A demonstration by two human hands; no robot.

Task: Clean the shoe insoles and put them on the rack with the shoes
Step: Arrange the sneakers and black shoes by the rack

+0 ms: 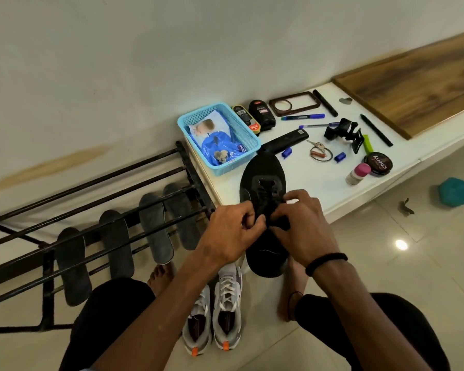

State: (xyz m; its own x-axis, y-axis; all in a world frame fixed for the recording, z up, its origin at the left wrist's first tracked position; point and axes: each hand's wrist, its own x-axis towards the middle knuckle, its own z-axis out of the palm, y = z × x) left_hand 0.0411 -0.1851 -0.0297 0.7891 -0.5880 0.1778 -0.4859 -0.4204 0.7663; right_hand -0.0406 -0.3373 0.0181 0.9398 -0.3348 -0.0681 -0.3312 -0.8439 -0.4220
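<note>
A: On the rack [91, 210], four insoles [156, 228] are laid across the bars, side by side. That part is judged done, as far as can be seen.

B: And the shoes?

A: None are seen on the rack. A black shoe [263, 180] is held at the edge of the white ledge [319, 183], toe on the ledge, heel hanging over the floor. Its laces are pinched by the left hand [231, 231] and the right hand [303, 228], fingers curled at the lace area. Tying or loosening cannot be told.

B: Second pair?

A: White sneakers [214, 303] are parked on the floor between the knees, well apart from the rack.

B: Cleaning kit?

A: A blue basket [249, 140] with a wipes pack is left on the ledge, near polish bottles.

B: Remaining?

A: Shoes to be racked; the black shoe's mate is not seen.
</note>
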